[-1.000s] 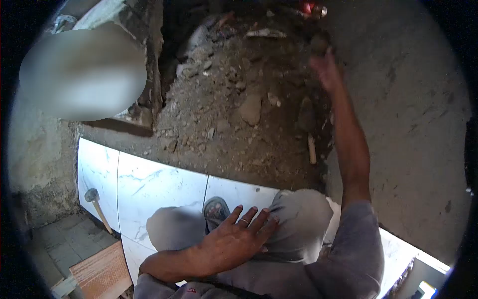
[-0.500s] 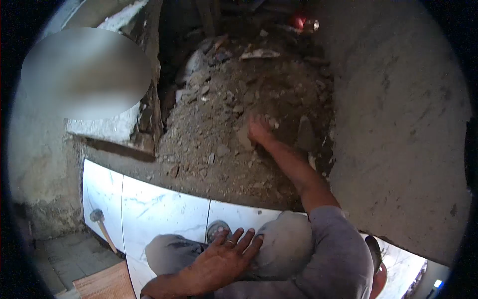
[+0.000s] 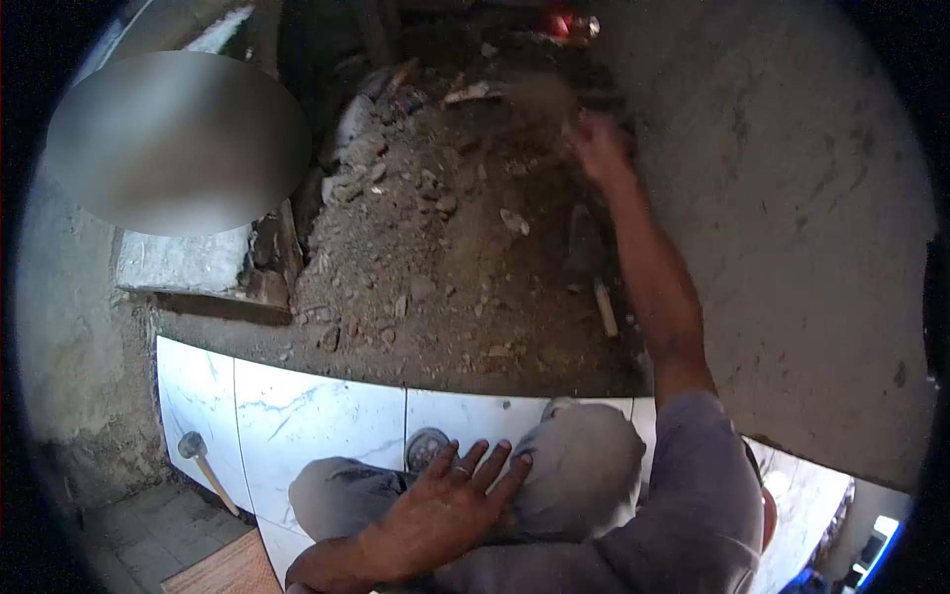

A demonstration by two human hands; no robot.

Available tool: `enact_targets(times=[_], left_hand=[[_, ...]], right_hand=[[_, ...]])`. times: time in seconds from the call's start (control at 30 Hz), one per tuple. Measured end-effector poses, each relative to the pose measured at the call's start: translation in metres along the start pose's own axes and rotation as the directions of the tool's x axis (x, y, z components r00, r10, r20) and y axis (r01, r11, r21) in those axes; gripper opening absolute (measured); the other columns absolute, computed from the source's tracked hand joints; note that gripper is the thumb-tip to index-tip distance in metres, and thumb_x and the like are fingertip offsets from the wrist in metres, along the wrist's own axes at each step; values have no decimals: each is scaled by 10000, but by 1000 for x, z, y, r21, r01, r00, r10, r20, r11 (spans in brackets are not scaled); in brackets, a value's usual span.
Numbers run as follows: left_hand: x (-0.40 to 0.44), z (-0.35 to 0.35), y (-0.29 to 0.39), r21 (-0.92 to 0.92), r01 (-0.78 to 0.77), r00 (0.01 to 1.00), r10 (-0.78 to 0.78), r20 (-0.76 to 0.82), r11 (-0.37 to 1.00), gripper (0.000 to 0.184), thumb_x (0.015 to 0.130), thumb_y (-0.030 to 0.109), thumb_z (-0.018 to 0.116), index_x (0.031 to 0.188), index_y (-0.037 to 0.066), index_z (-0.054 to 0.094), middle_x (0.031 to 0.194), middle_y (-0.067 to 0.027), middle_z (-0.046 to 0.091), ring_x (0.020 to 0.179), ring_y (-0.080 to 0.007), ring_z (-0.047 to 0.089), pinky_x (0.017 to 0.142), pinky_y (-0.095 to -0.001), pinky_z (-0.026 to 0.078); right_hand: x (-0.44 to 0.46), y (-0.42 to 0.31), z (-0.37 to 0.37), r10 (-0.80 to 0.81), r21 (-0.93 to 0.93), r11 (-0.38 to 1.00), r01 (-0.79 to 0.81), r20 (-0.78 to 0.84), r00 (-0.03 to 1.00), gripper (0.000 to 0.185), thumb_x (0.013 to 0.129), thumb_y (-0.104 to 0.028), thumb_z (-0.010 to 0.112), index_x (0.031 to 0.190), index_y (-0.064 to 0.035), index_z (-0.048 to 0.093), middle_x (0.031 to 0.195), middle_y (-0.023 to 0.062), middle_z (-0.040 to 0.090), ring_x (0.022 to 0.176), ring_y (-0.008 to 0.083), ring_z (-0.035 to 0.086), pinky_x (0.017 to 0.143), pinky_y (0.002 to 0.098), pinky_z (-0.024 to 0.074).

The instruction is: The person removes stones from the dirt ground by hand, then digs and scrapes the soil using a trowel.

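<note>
My left hand (image 3: 440, 515) rests palm down near my knee, fingers spread, holding nothing. My right hand (image 3: 599, 148) is stretched out over the far right of the rubble (image 3: 396, 267), its fingers smeared by motion. Just beyond its fingertips is a blurred brown shape (image 3: 542, 97), seemingly a flat stone; whether the fingers touch it is unclear. Below that hand a trowel lies on the dirt, its dark blade (image 3: 584, 243) pointing away and its wooden handle (image 3: 606, 309) towards me.
White marbled tiles (image 3: 322, 411) lie under my legs, with a mallet (image 3: 203, 460) at their left. A rough wall (image 3: 792, 247) stands right. A broken ledge (image 3: 188, 262) sits left, below a blurred oval. An orange textured tile (image 3: 228, 569) is lower left, a red shiny object (image 3: 566, 25) far back.
My right hand first swung in from the far right to a flat stone mid-rubble, then back out to the far right. That stone has left its spot. My left hand stays resting.
</note>
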State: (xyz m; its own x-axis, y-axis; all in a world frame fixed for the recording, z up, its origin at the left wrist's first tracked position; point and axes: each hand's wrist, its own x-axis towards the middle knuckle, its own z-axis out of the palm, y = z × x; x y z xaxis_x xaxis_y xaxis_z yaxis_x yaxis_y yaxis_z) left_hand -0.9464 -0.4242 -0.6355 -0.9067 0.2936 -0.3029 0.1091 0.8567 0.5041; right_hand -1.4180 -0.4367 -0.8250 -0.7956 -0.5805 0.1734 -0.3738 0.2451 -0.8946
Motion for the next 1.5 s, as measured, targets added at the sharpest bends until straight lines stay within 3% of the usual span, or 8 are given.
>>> enact_targets(times=[0.1,0.2,0.3,0.37,0.5,0.87,1.3,1.5], left_hand=[[2,-2,2,-52,30,999,-31,-10,998,583,871,281,508,1352,6,325,1308,-234,439,1151,-374,476,1012,-491,344],[0,-7,2,-68,54,998,-55,-12,996,592,867,307,527,1350,21,340,1306,-220,440,1163,-374,463,1022,-482,338],[-3,-4,-1,-29,63,998,-62,22,998,573,879,283,504,1360,26,327,1327,-216,418,1183,-374,446,1029,-481,331],[-3,-2,-3,-8,57,997,-57,57,998,563,887,266,487,1367,28,317,1342,-215,404,1190,-374,439,1031,-481,328],[0,2,-4,-48,-4,1000,4,4,999,516,848,132,435,1337,-14,352,1288,-257,455,1163,-384,493,976,-506,371],[14,-7,-1,-79,85,990,-75,120,993,531,889,225,468,1363,36,322,1371,-218,365,1231,-374,399,1043,-482,311],[1,-3,-5,-53,5,1000,-4,14,999,507,866,170,437,1337,1,359,1296,-254,443,1161,-388,488,967,-507,379],[9,-6,-4,-59,2,999,0,37,998,523,861,181,454,1341,0,354,1295,-255,446,1159,-392,490,965,-510,381]], right_hand=[[9,-17,-18,418,638,731,-241,-139,898,417,917,-204,492,1278,-9,419,1065,199,584,963,298,584,826,393,469],[-42,71,-22,-22,-582,800,149,219,975,531,893,-323,475,1316,-10,401,1232,257,508,1132,369,506,943,435,400],[-142,181,-31,312,-716,659,229,538,783,457,853,-291,494,1211,-7,522,1205,233,537,1105,379,514,942,422,403],[-212,214,-36,551,-901,434,0,266,791,559,799,-260,584,1239,60,457,1194,278,509,1097,382,510,922,427,413],[-243,186,-43,351,-893,449,-19,157,923,553,921,-279,439,1404,-63,277,1404,246,311,1275,422,325,1083,498,215],[-49,107,60,165,-606,795,18,244,956,448,822,-155,550,1245,-87,420,1044,241,588,948,405,581,799,474,465],[-161,147,-49,217,-582,643,497,762,610,493,825,-95,523,1305,-101,411,1063,228,596,953,366,596,816,442,476],[-82,129,-7,300,-775,632,10,256,919,481,864,-85,480,1331,-104,368,1063,251,573,972,380,577,811,465,460]])
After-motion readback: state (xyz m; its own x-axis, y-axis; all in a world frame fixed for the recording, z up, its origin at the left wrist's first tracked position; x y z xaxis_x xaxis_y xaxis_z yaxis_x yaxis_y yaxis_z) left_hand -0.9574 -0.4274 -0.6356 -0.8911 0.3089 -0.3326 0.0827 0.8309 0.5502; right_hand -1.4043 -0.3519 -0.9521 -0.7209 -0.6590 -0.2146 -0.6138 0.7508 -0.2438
